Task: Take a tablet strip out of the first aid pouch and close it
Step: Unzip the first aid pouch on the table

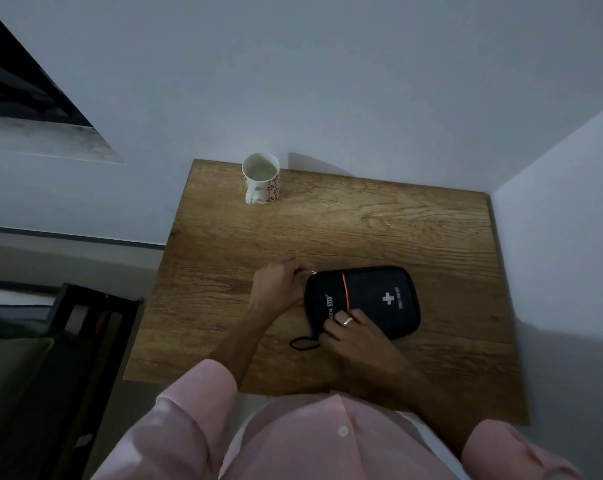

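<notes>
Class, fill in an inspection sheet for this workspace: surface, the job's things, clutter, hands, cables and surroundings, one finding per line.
Surface: wooden table, set into a corner of pale walls.
Job's things: black first aid pouch with a white cross lies flat, looks closed; no tablet strip seen.
Clutter: patterned mug stands upright at the far left edge, apart from the pouch.
Hands: left hand pinches the zip pull at the pouch's left corner; right hand, wearing a ring, presses on the pouch's near edge.
Cables: none; only the pouch's black wrist loop on the table.
Surroundings: dark furniture on the left, dim light.
</notes>
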{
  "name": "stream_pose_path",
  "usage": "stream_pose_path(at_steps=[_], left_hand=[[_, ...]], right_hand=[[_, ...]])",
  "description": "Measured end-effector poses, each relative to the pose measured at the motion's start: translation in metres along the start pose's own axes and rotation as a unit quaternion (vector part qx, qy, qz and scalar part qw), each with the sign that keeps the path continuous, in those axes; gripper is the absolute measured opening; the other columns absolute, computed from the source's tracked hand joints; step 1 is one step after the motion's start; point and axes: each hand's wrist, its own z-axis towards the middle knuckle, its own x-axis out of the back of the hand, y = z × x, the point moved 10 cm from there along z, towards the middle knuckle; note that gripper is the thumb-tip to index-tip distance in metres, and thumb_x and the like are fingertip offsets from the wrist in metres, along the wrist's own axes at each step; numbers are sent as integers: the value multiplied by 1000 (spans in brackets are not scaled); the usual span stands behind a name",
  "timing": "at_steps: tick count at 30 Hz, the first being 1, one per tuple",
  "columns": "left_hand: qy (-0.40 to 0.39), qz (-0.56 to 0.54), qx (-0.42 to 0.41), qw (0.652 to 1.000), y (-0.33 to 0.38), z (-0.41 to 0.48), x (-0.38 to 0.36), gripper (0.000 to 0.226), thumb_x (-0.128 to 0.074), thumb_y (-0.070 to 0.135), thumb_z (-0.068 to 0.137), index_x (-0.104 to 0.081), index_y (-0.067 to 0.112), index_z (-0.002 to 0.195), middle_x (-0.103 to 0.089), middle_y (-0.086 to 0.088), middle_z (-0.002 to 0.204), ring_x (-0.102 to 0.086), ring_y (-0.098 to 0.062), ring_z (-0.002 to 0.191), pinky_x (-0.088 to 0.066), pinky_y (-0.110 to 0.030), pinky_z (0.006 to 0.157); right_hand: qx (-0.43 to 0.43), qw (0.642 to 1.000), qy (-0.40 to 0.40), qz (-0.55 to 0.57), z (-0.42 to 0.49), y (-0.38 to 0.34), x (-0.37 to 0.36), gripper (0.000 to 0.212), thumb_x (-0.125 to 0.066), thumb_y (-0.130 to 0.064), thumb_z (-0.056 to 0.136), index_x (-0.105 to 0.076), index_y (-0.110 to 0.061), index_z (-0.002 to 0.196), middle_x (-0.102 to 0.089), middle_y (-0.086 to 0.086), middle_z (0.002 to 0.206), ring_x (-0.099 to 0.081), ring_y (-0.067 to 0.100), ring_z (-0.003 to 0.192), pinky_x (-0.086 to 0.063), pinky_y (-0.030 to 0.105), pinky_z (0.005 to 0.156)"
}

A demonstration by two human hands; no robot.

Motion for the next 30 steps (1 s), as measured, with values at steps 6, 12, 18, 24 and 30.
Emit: stream_pose_path(at_steps=[6,12,18,24,30], left_hand=[[-28,-38,45,998,1,-29,-17,7,-66,26,92,-73,25,94,-67,12,82,-60,-6,68,-45,-23,54],[-46,-79,25,996,19,-48,-31,13,-63,24,91,-75,22,95,-72,8,84,-63,-7,69,-54,-30,56],[-27,-63,53,996,17,-47,-24,11,-64,26,92,-75,23,95,-71,10,83,-61,-5,67,-53,-29,56],[-34,-87,56,994,20,-53,-34,13,-63,27,91,-74,21,92,-71,8,77,-61,-7,61,-53,-32,53],[16,-70,67,995,16,-43,-17,9,-67,24,91,-74,19,86,-69,7,75,-58,-6,59,-48,-27,48]], right_hand=[[-258,965,22,35,-46,115,25,41,-70,-9,63,-65,-22,102,-61,1,108,-59,29,101,-33,41,81],[-246,963,83,66,8,73,25,35,-79,-25,71,-66,-14,102,-60,3,102,-59,24,93,-50,38,75],[-230,957,174,11,13,47,25,19,-49,-3,80,-67,-6,87,-64,10,91,-59,27,85,-53,39,71],[-268,957,103,-29,10,53,16,24,-77,-4,69,-67,-7,90,-64,12,93,-62,30,87,-54,44,75],[-252,959,128,-15,11,53,13,13,-73,-4,71,-69,-10,82,-65,9,85,-63,28,81,-52,41,71]])
